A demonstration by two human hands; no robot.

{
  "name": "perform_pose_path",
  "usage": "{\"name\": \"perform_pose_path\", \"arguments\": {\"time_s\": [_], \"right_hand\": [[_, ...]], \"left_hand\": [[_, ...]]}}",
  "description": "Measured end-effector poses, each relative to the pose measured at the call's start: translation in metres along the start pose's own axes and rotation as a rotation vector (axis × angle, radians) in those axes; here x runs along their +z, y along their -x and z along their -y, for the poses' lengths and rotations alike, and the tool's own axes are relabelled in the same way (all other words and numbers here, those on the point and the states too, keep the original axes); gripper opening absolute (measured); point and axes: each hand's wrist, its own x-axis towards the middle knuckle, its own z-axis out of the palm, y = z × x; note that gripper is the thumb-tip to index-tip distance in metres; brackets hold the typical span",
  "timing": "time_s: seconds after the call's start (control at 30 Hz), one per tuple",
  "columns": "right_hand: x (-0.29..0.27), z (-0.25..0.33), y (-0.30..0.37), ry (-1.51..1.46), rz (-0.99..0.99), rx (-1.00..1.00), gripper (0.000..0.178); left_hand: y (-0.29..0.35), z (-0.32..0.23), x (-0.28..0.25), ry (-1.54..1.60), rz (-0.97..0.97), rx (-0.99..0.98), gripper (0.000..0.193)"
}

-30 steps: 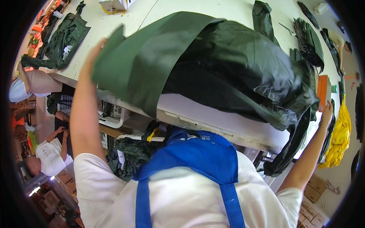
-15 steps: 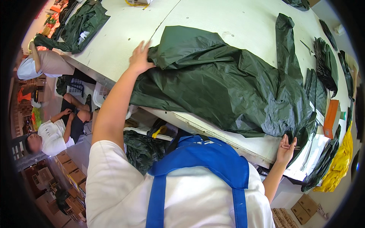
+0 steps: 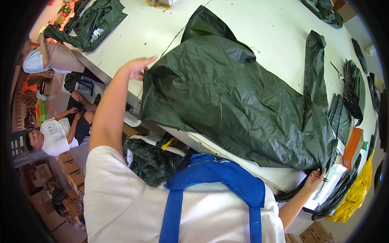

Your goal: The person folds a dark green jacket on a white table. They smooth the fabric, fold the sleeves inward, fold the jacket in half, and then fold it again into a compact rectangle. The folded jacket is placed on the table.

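A dark green garment (image 3: 239, 105) of thin, shiny fabric lies across the white table, wrinkled, one sleeve (image 3: 315, 69) stretched toward the far side. Its near edge hangs over the table's front. My left hand (image 3: 139, 68) is at the garment's left edge, fingers stretched and apart, gripping nothing I can see. At the near right corner, my right hand (image 3: 315, 179) pinches the gathered fabric. A small dark tip shows beside those fingers; what it belongs to I cannot make out.
Another green garment (image 3: 97, 24) lies at the table's far left. On the right are dark fabric pieces (image 3: 352, 93), an orange box (image 3: 351, 149) and yellow fabric (image 3: 356, 194). Under the table, a white basket (image 3: 174, 148) stands by dark fabric. A person (image 3: 60, 131) sits at left; another stands beyond.
The garment's left part has been unfolded and spread, its upper flap now reaching farther away. My left hand has come off the fabric toward the left. My right hand still grips the near corner.
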Motion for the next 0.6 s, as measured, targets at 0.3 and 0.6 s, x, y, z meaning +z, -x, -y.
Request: {"name": "perform_pose_path", "arguments": {"time_s": [0.3,0.6], "right_hand": [[0.008,0.022,0.014,0.486,-0.058,-0.132,0.032],[0.007,0.051,0.025,0.716,-0.14,-0.171,0.031]], "left_hand": [[0.026,0.036,0.001,0.699,-0.091,0.65,0.009],[0.076,0.096,0.02,-0.265,0.024,0.101,0.033]]}}
